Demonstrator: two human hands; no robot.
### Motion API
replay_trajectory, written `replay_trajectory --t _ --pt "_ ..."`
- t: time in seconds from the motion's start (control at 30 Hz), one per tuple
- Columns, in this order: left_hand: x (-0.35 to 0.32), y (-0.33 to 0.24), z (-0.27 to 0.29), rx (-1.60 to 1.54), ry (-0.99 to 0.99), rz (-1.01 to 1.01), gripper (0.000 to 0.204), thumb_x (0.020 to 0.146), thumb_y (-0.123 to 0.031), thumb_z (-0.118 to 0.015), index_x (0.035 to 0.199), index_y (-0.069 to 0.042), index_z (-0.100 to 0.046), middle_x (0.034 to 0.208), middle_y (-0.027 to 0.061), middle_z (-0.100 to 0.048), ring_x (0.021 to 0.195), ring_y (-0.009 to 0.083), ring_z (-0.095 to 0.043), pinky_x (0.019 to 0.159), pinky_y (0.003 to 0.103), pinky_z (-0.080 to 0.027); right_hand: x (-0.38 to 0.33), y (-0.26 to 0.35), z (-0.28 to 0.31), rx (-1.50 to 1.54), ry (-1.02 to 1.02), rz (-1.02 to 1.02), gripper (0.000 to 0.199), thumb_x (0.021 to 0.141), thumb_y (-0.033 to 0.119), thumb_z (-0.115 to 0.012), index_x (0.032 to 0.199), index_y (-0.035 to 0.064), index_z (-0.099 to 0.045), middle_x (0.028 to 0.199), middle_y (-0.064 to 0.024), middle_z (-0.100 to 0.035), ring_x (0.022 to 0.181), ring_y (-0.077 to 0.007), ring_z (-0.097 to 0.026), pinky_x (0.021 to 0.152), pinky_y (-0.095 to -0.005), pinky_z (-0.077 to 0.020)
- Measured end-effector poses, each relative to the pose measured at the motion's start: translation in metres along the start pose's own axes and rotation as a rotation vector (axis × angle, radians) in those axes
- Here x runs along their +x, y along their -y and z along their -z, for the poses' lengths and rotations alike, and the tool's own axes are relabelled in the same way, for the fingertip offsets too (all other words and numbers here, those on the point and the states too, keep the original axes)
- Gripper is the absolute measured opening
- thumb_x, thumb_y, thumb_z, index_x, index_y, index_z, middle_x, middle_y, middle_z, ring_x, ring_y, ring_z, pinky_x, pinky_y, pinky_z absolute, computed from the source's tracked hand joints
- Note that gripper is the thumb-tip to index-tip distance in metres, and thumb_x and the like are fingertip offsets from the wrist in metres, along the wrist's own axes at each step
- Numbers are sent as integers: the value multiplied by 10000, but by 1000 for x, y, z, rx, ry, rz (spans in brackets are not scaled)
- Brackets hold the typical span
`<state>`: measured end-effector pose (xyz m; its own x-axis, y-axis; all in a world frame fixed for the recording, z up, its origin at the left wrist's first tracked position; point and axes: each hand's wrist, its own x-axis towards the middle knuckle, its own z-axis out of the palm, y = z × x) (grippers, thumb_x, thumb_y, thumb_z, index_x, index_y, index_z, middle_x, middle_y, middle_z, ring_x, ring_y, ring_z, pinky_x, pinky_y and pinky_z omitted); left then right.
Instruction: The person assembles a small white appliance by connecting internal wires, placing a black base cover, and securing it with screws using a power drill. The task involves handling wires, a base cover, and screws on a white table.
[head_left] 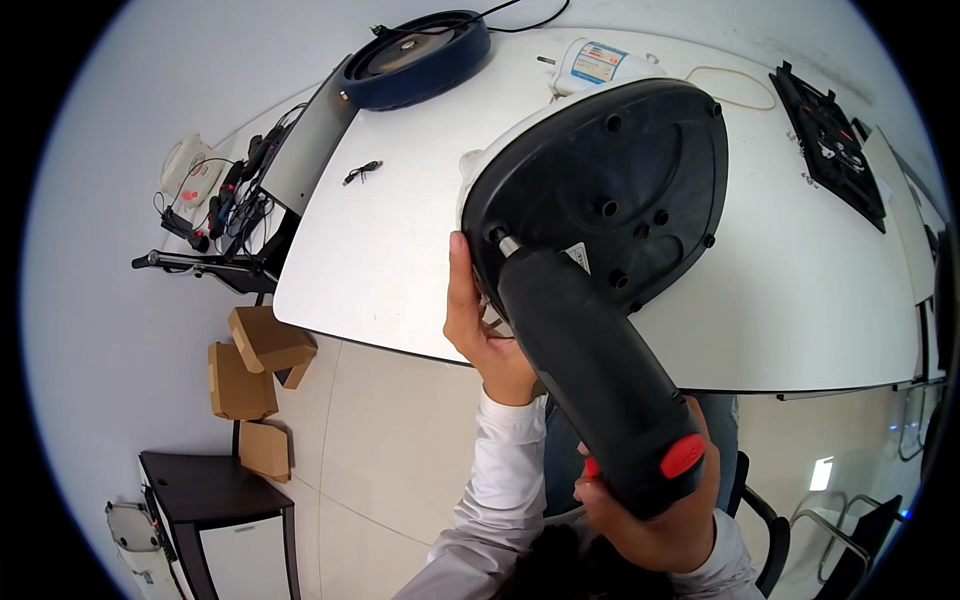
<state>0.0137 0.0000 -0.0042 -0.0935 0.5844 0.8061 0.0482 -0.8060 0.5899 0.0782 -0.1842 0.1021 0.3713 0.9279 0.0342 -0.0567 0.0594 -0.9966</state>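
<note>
Tilted up over the table's front edge is a teardrop-shaped appliance base (660, 150), black underneath with several round screw holes and a white rim. My left hand (495, 350) supports it from the near left, one finger stretched along the side and the others partly hidden. A black cordless screwdriver (590, 340) with red details crosses in front of it. My right hand (640, 530) is closed round the rear end of that tool. The metal tip sits at the hole nearest the left edge of the base; whether a screw is in there cannot be made out.
On the white table (380, 260) lie a short black cable (362, 173), a dark blue round device (430, 75), a white labelled part (600, 68) and an open black tool case (835, 150) with small metal pieces. Cardboard boxes (240, 380) stand left of the table.
</note>
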Motion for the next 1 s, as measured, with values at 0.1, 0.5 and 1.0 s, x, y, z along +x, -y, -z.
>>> replay_trajectory --t 0.1,0.5,1.0 --pt "0 1 2 12 -5 -11 746 743 -180 -759 1370 37 -416 1085 175 -650 903 201 -650 816 284 -487 2 2 3 -66 45 43 324 713 -18 -677 1014 -66 -567 895 -131 -614 700 -162 -632 637 -277 -511" --pt "-3 -13 -4 -112 -112 240 755 727 -192 -772 1364 28 -434 1070 149 -638 900 195 -632 803 282 -482 2 -15 8 -165 122 87 616 709 132 -801 1153 -59 -419 909 -208 -649 782 -266 -691 710 -335 -538" --pt "3 -10 -4 -17 -64 87 649 752 -150 -677 1353 -15 -471 961 111 -621 810 209 -587 750 287 -469 8 -11 -7 36 -149 170 692 704 -7 -767 1220 11 -305 985 -113 -525 746 -128 -587 665 -256 -488"
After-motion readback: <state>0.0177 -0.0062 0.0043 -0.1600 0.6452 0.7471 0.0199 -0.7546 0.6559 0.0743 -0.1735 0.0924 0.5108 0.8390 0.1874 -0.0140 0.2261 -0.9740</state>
